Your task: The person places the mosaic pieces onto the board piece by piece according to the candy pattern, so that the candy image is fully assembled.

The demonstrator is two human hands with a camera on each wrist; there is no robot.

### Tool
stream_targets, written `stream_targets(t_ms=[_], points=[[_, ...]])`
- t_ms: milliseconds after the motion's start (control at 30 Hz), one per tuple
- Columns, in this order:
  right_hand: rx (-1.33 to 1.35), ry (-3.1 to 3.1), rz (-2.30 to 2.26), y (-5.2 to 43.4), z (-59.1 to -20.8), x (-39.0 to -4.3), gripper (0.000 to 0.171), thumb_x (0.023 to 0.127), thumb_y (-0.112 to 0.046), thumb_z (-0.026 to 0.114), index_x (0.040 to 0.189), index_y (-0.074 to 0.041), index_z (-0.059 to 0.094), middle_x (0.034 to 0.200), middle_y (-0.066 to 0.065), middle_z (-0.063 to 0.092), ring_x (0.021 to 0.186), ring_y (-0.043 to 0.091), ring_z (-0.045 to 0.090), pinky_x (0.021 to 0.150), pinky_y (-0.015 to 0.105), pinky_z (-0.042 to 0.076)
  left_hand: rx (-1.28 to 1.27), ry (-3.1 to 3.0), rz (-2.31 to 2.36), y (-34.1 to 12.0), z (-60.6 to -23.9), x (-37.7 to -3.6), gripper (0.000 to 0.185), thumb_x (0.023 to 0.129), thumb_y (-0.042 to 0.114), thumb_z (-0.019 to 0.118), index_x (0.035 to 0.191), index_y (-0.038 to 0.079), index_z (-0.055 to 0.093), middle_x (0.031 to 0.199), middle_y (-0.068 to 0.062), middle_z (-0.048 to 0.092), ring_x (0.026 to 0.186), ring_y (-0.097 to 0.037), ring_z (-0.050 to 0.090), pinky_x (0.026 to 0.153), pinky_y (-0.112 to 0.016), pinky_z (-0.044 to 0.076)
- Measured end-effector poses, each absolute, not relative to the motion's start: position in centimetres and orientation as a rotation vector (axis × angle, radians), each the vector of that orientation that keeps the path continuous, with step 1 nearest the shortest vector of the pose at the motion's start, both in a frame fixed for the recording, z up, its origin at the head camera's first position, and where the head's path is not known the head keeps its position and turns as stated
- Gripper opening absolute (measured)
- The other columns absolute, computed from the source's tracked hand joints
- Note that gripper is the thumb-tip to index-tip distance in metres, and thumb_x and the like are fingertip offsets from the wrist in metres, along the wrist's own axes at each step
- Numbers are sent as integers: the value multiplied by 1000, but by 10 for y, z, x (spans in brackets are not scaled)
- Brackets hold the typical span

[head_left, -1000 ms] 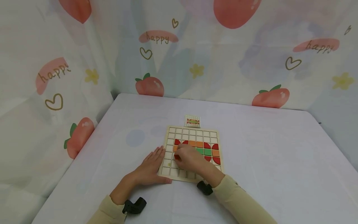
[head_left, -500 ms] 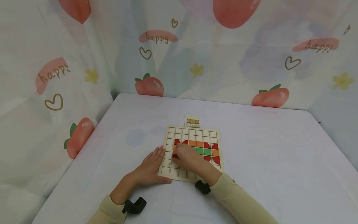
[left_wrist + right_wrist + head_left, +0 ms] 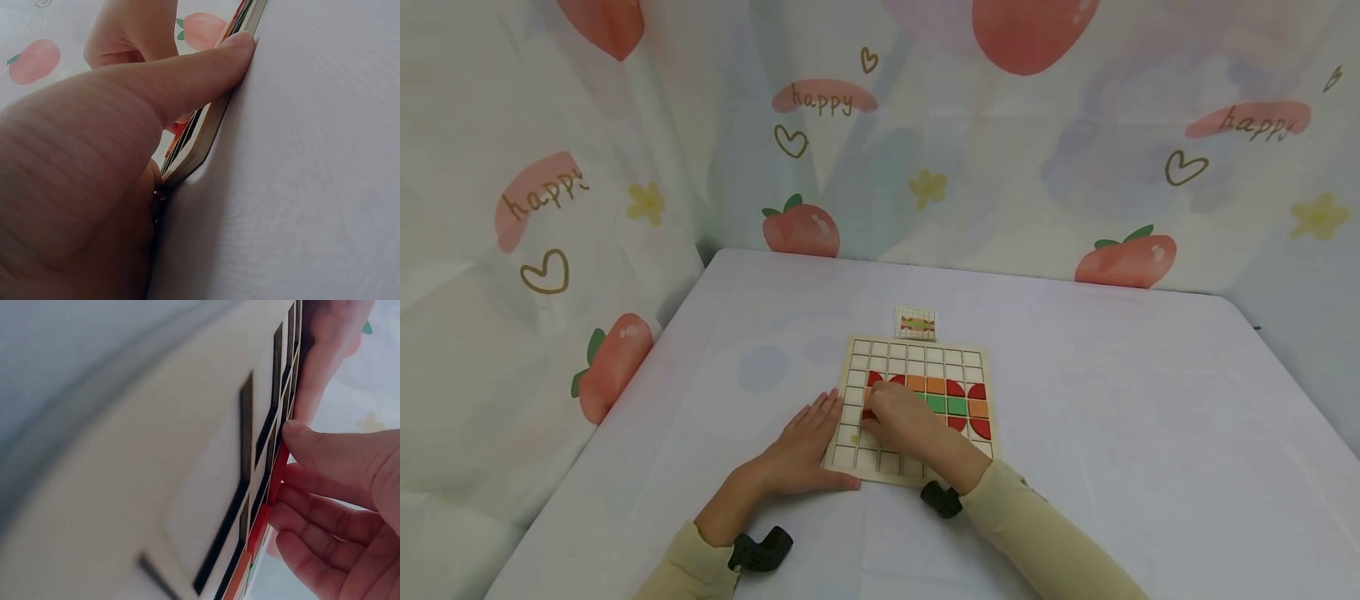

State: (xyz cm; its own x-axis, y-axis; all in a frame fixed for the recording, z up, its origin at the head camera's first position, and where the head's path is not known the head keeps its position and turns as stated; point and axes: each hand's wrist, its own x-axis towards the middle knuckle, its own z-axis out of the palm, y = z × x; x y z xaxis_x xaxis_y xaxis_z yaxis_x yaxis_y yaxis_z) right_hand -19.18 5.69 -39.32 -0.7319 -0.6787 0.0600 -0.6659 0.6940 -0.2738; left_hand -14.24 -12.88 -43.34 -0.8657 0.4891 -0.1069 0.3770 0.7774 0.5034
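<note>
A square wooden grid board point(image 3: 868, 461) lies on the table, part filled with colored tiles. Red quarter-round tiles point(image 3: 981, 430) sit toward the pattern's corners, with orange tiles point(image 3: 936, 386) and green tiles point(image 3: 957, 406) between them. My right hand point(image 3: 910, 421) is over the left part of the pattern and covers some of it. Its thumb and fingers pinch a red tile point(image 3: 279, 470) right at a square of the grid, beside another red tile point(image 3: 257, 528). My left hand point(image 3: 801, 454) rests against the board's near left corner, fingers along the side, thumb point(image 3: 234, 53) on the near edge.
A small pattern card point(image 3: 916, 323) stands just beyond the board's far edge. The white-covered table point(image 3: 1112, 433) extends on both sides. A printed cloth point(image 3: 985, 150) with fruit and hearts hangs behind and to the left. Each wrist wears a black camera point(image 3: 762, 550).
My right hand has shifted slightly left over the board, bringing the pinched red tile to the pattern's left edge. The left hand and the board have stayed put.
</note>
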Motion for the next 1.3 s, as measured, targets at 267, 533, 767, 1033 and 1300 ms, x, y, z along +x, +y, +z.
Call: stream_targets(t_ms=[267, 533, 767, 1033, 1300], points=[[-1066, 2813, -515, 57, -391, -195, 9, 81, -15, 72, 77, -7, 70, 70, -2, 54, 64, 10, 48, 60, 24, 45, 686, 2736, 710, -130, -432, -143, 112, 73, 71, 55, 147, 3, 5, 153, -9, -1, 138, -19, -5, 108, -42, 4], [-1038, 2791, -563, 58, -390, -196, 6, 80, -13, 73, 81, -7, 71, 73, -1, 56, 66, 11, 49, 63, 25, 46, 674, 2728, 702, -129, -431, -144, 113, 73, 71, 55, 147, 4, 4, 153, -7, -2, 138, -19, -5, 108, -41, 3], [-1032, 2781, -609, 59, -390, -195, 9, 79, -13, 73, 83, -5, 71, 75, 1, 57, 68, 12, 50, 64, 26, 47, 669, 2730, 684, -129, -432, -144, 113, 73, 72, 55, 147, 4, 5, 153, -7, -2, 138, -19, -6, 108, -41, 3], [-851, 2807, -834, 104, -375, -187, 19, 81, -11, 71, 98, -2, 70, 91, 3, 61, 84, 18, 57, 73, 31, 48, 674, 2743, 683, -126, -432, -143, 112, 73, 68, 58, 147, 1, 6, 153, -10, 1, 138, -20, -3, 108, -42, 5], [-687, 2966, -1123, 214, -376, -182, 16, 84, -18, 68, 96, -7, 71, 90, 2, 65, 83, 19, 61, 69, 39, 51, 655, 2748, 682, -126, -434, -143, 113, 72, 68, 59, 147, 2, 5, 153, -10, 0, 138, -20, -4, 108, -43, 5]])
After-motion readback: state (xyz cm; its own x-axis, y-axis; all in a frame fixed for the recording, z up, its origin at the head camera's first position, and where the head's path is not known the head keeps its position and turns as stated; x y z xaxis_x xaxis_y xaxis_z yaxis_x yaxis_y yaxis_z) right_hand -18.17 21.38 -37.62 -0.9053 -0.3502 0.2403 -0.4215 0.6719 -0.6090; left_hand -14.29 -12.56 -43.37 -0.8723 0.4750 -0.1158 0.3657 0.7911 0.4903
